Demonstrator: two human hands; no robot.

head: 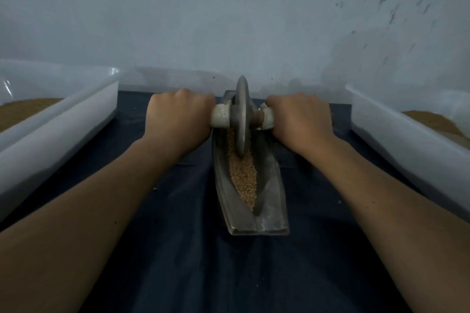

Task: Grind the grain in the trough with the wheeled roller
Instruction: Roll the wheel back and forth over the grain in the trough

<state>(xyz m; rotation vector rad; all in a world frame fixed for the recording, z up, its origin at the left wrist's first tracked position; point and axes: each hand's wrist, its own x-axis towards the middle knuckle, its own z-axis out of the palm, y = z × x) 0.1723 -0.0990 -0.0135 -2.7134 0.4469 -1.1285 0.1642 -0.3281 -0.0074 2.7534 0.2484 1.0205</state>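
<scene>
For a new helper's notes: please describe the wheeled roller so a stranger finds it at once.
On the dark cloth, between two pale tubs, lies a metal trough of grain. Near its far end stands the roller: the only upright grey disc, its pale handles held by the left hand and right hand.

I see my left hand (178,114) and right hand (300,117) gripping the wheeled roller (241,114) handles either side of the trough (272,201), its wheel standing in the grain (243,175).

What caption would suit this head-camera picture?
Left hand and right hand grip the wheeled roller on grain in the trough.
</scene>
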